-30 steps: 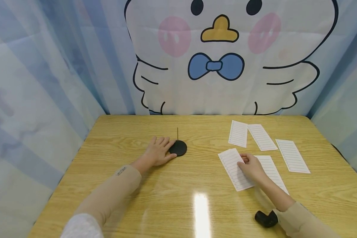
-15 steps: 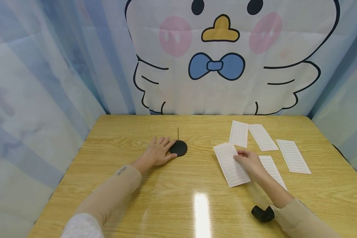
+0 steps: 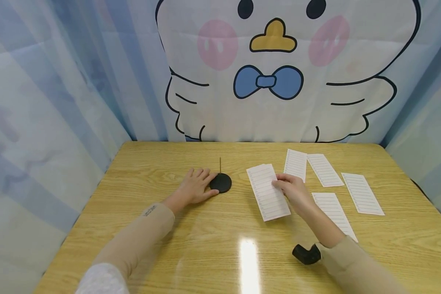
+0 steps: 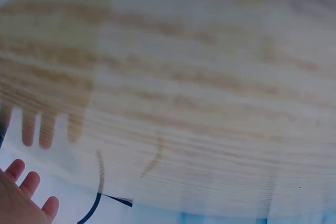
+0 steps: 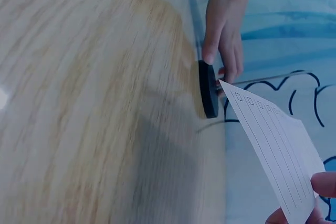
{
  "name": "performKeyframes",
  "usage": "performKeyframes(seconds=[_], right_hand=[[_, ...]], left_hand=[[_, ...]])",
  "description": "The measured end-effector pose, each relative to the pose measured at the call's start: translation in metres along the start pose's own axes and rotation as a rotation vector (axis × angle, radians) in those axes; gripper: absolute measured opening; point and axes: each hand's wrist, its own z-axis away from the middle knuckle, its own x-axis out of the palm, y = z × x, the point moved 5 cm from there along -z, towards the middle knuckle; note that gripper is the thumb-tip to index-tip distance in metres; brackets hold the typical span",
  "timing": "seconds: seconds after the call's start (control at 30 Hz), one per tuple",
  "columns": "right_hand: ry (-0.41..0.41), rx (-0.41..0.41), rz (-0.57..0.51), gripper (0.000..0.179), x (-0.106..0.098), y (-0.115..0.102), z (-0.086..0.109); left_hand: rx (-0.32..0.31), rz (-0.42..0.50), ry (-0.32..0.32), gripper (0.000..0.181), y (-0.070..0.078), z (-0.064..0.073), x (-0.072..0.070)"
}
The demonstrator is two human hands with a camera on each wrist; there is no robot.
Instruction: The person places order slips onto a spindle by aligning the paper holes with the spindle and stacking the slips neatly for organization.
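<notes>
A paper spike with a round black base [image 3: 222,183] and a thin upright pin [image 3: 220,164] stands left of the table's middle. My left hand [image 3: 194,188] lies beside it, fingers spread and straight, forefinger and thumb touching the base's left edge. My right hand [image 3: 294,192] pinches a white checklist slip [image 3: 268,196] by its right edge, raised above the table. A stepped top edge hints at more than one sheet. In the right wrist view, the slip [image 5: 273,145] tilts between thumb and fingers, its corner overlapping the pin's line. The left wrist view shows only left fingertips [image 4: 31,184].
Several more lined slips lie flat on the right: one [image 3: 332,212] beside my right forearm, one [image 3: 361,194] farther right, two [image 3: 295,161] at the back. A black elbow-shaped piece [image 3: 306,255] sits at my right cuff. A printed curtain [image 3: 264,118] borders the wooden table [image 3: 191,253].
My right hand has lifted the slip off the area over another slip and carried it left and away from me, toward the spike. My left hand has stayed at the base.
</notes>
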Motion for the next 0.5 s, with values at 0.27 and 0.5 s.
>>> performKeyframes(seconds=[0.27,0.5], right_hand=[[-0.046,-0.017,-0.109,0.035,0.024,-0.014,-0.003],[-0.071,-0.022,-0.179,0.034,0.040,-0.022,-0.006]], left_hand=[[0.007,0.108,0.024,0.066,-0.003,0.000,-0.004],[0.003,0.358,0.139,0.061,-0.009,0.005,-0.020]])
